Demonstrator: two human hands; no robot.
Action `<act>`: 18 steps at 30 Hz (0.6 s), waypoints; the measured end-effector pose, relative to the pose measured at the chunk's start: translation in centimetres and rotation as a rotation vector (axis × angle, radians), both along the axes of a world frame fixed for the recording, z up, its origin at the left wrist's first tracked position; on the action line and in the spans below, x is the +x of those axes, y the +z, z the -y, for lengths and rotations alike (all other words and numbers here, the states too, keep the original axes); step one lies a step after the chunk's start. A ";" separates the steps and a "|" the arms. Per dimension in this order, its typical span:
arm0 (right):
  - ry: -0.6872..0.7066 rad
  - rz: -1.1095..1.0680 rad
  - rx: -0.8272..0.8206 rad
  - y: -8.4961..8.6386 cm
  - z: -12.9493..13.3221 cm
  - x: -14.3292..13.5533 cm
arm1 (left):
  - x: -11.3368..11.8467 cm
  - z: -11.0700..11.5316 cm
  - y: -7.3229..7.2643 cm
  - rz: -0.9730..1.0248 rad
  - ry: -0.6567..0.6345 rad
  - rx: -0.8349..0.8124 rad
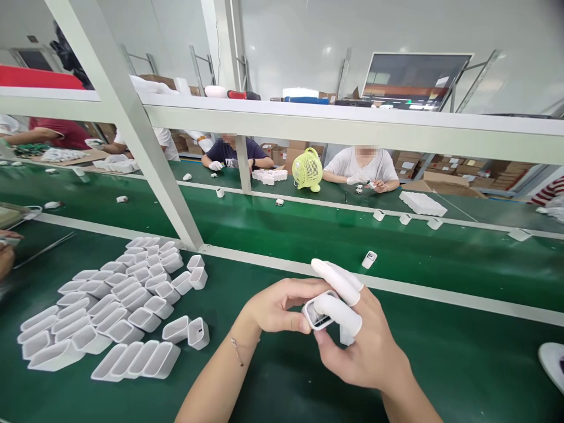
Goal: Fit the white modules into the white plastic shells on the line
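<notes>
A white plastic housing (309, 317) with an open end and dark parts inside is held between my hands, above the green bench. My left hand (282, 305) grips its left side, thumb below and fingers behind. White finger cots cover some fingers of my right hand (359, 329); one covered finger bends into the housing's opening while the thumb presses its lower edge. What lies deep inside the housing is hidden by that finger. To my left, many empty white housings (132, 294) stand in rows, open ends up.
A green conveyor (264, 220) runs behind a pale rail, carrying a white unit (369, 259). A slanted white post (132, 117) rises at left. Across the belt, people work beside a yellow-green fan (307, 169). A co-worker's hand (6, 252) shows at the left edge.
</notes>
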State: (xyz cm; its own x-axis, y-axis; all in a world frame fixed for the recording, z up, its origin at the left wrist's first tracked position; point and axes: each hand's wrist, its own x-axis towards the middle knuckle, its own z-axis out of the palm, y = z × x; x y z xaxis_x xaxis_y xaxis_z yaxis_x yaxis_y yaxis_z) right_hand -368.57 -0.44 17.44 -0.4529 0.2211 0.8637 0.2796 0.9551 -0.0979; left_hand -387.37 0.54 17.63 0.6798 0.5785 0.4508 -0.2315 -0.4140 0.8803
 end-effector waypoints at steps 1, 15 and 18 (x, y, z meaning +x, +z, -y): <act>0.007 0.021 -0.057 -0.1 -0.1 0.0 | 0.3 0.0 -0.1 0.036 -0.004 -0.067; 0.054 -0.562 -0.309 0.4 -1.2 2.9 | 1.7 1.3 2.7 1.020 0.253 -1.029; 0.031 -0.518 -0.306 0.2 -1.1 2.8 | 1.7 1.2 3.0 1.020 0.300 -1.060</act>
State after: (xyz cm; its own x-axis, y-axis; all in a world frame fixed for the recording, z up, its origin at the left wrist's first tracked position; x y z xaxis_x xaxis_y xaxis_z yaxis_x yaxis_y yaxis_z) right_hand -365.77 0.71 17.60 -0.0004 0.4875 0.8731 0.0949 0.8692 -0.4853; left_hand -385.64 -0.66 20.62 0.1412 0.9881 -0.0613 -0.9378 0.1533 0.3113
